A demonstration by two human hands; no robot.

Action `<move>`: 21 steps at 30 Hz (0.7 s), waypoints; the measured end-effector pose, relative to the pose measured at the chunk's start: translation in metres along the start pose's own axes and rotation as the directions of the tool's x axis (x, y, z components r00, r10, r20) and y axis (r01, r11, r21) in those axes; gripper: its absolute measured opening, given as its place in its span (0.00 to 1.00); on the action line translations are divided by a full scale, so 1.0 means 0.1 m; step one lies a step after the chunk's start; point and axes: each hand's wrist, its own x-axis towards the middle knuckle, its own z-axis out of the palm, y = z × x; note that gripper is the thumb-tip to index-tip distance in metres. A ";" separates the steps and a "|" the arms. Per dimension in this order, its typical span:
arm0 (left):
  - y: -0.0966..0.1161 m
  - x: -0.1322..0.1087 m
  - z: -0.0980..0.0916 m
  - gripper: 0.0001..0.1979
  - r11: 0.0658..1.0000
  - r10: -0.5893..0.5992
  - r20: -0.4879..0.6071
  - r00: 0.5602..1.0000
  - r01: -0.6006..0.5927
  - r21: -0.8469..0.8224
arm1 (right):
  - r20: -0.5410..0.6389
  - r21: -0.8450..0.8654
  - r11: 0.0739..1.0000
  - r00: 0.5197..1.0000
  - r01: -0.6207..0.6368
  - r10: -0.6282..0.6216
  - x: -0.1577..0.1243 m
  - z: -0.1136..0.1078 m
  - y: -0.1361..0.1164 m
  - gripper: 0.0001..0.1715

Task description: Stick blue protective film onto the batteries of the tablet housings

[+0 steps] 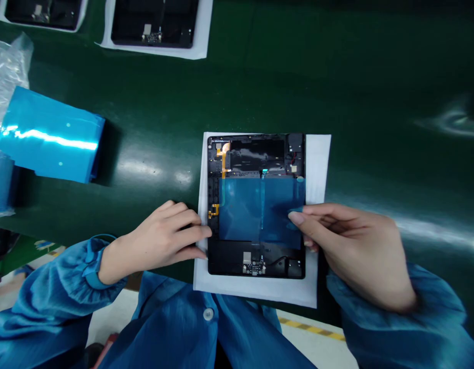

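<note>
An opened black tablet housing (237, 259) lies on white paper (317, 169), with circuit boards and orange flex cables showing inside. Over its middle is a translucent blue film sheet (240, 210). My right hand (352, 241) pinches the right edge of this film between thumb and index finger. At the housing's left edge, the fingertips of my left hand (163, 238) rest against the rim, with thumb and fingers apart. The film partly veils the parts under it.
A stack of blue film sheets (52, 136) sits at the left, beside clear plastic wrap (8, 77). Two more black housings on white paper, one nearer the middle (175, 20) and one in the corner (60, 13), lie at the back left. The tabletop (240, 82) is dark green.
</note>
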 end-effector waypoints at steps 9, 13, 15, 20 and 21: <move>0.05 0.42 -0.15 0.12 0.959 0.100 -0.172 0.980 -0.049 0.278 | -0.011 0.154 0.986 0.998 0.069 -0.068 -0.02 0.04 0.03 0.21; 0.12 0.73 -0.08 0.11 0.927 0.177 -0.108 0.978 -0.129 0.353 | -0.116 0.322 0.940 0.990 0.114 -0.080 -0.01 0.07 0.11 0.21; 0.20 0.92 -0.03 0.14 0.921 0.180 -0.066 0.981 -0.145 0.361 | -0.177 0.341 0.924 0.977 0.171 -0.116 0.00 0.07 0.13 0.20; 0.33 1.21 -0.02 0.21 0.946 0.169 0.019 0.985 -0.168 0.279 | -0.273 -0.027 0.942 0.904 0.335 -0.330 -0.07 0.00 0.02 0.14; 0.30 1.20 -0.05 0.21 0.953 0.158 0.025 0.987 -0.159 0.257 | -0.224 -0.151 0.909 0.883 0.388 -0.414 -0.10 -0.01 -0.02 0.14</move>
